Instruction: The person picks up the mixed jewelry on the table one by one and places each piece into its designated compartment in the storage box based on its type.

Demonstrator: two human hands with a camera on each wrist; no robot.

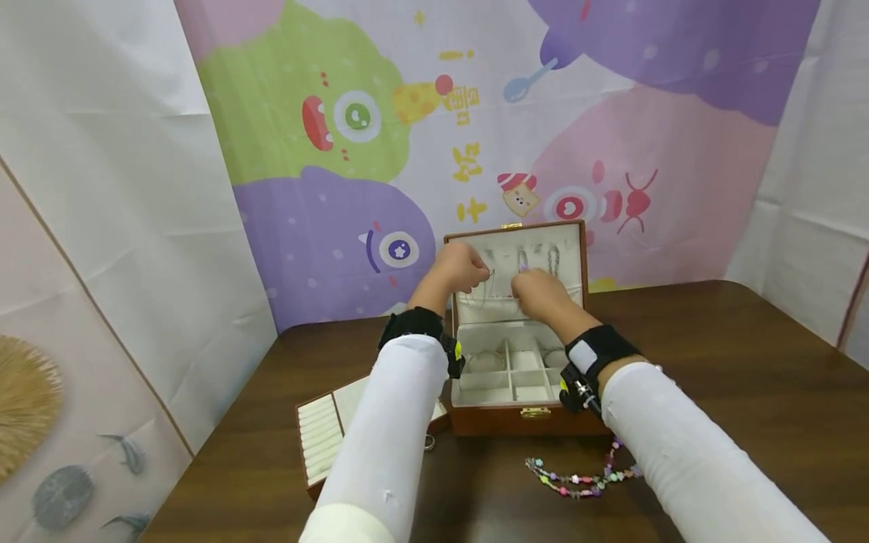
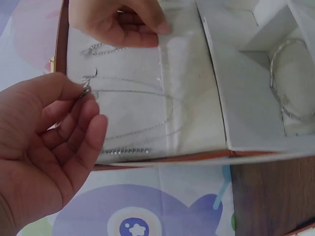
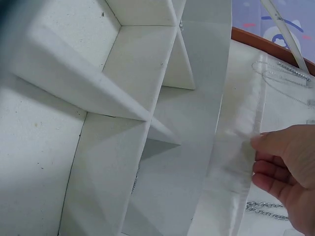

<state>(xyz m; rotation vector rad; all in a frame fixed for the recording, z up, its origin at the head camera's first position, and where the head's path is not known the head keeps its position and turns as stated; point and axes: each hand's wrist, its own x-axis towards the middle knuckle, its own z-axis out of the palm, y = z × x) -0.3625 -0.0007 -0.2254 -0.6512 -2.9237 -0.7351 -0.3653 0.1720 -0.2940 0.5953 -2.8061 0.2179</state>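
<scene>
A brown jewelry box (image 1: 532,422) with a pale lining stands with its lid raised. By the lid's hooks, my left hand (image 2: 54,132) pinches the upper end of a thin silver necklace (image 2: 133,91) between thumb and fingertips. The chain's loop hangs down over the lid lining towards the fabric pocket (image 2: 189,98). My right hand (image 3: 290,167) has its fingers curled and pinches the pocket's upper edge; its fingertips are partly hidden. Silver chains (image 1: 553,260) hang from hooks beside it, and another chain (image 2: 125,151) hangs near the lid's side.
A bracelet (image 2: 275,78) lies in a box compartment. Left of the box, a tray (image 1: 319,437) with ring rolls rests on the brown table (image 1: 720,392), partly behind my left sleeve. A ring (image 1: 429,443) lies near it. A colorful beaded necklace (image 1: 577,480) lies in front.
</scene>
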